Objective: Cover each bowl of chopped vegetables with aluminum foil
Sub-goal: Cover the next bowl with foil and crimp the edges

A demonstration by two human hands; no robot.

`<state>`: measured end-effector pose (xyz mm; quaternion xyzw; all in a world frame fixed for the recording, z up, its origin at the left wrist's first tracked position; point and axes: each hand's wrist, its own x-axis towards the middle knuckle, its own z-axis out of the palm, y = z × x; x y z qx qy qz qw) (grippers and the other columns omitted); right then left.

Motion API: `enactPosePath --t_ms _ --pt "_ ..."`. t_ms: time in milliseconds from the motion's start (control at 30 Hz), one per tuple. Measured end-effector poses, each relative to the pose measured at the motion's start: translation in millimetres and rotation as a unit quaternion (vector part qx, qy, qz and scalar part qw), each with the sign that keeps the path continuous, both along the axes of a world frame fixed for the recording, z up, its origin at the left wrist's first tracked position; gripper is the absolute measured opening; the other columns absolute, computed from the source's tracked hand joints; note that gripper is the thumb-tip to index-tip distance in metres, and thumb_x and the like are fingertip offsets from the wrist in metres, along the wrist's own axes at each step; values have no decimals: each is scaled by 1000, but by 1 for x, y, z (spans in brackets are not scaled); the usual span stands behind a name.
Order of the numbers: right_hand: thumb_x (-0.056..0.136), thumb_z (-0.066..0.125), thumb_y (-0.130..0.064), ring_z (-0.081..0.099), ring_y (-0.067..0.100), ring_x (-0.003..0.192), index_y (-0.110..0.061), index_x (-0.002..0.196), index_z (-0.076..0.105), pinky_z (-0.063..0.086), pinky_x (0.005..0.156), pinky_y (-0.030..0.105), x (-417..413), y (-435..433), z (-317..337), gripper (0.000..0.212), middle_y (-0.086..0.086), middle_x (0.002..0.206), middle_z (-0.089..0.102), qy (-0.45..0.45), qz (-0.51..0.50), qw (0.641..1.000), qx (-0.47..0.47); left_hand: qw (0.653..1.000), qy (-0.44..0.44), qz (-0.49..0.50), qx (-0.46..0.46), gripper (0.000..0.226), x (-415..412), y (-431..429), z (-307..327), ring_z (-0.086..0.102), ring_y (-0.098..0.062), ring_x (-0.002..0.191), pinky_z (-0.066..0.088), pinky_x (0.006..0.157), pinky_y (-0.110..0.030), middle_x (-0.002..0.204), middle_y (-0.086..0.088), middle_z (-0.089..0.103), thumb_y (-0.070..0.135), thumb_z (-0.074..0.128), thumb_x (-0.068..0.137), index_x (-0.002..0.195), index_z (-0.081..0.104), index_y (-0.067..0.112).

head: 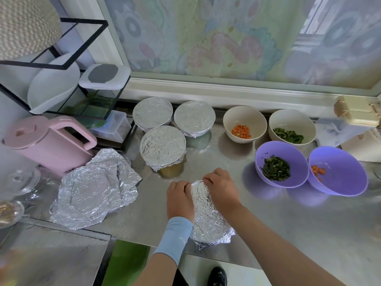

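I am pinching the far edge of the foil sheet [206, 219] with my left hand [180, 200] and right hand [221, 189], near on the table [288, 223].

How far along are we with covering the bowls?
Done: three foil-covered bowls stand at the back left. In hand: the left hand and right hand pinch a crinkled foil sheet, seemingly over a fourth bowl hidden beneath. Remaining: two cream bowls and two purple plastic bowls, with carrot cubes or chopped greens, are uncovered. A pile of spare foil lies at left.
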<state>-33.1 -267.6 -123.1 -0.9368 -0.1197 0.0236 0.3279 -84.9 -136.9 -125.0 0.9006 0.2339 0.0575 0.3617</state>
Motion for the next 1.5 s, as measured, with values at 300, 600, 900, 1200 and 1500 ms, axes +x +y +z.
enactPosePath --t_ms 300,600,900,1200,1500 --pt "91 59 -21 53 25 83 -15 95 73 47 77 36 -2 -5 -1 16 2 89 56 -66 24 997 -8 989 -35 -141 40 20 18 3 13 47 -17 102 35 87 -23 105 -1 55 19 49 100 107 68 14" --pt "93 62 -21 49 19 92 -16 93 73 44 80 33 -5 -11 -3 12 -1 90 53 22 -31 999 21 983 -2 -182 -21 20 27 7 4 51 -12 94 34 79 -18 98 1 56 22 52 99 101 70 15" --pt "90 65 -15 51 25 91 -14 93 74 45 82 37 -2 -11 2 10 3 91 56 2 -30 999 11 998 5 -56 16 23 6 7 -2 48 -19 102 39 88 -26 105 -2 58 19 44 102 104 67 13" --pt "92 62 -18 51 20 92 -15 95 75 39 80 26 -1 -14 -1 13 -2 88 55 33 -26 999 24 999 15 -37 -19 23 4 9 3 51 -17 98 36 84 -21 101 2 55 18 44 101 101 66 13" --pt "87 69 -15 55 28 85 -14 92 73 47 77 39 2 -14 -3 7 4 88 59 -52 21 998 -29 983 -19 -184 7 19 26 7 13 48 -11 98 43 86 -26 102 4 53 23 50 100 106 68 18"
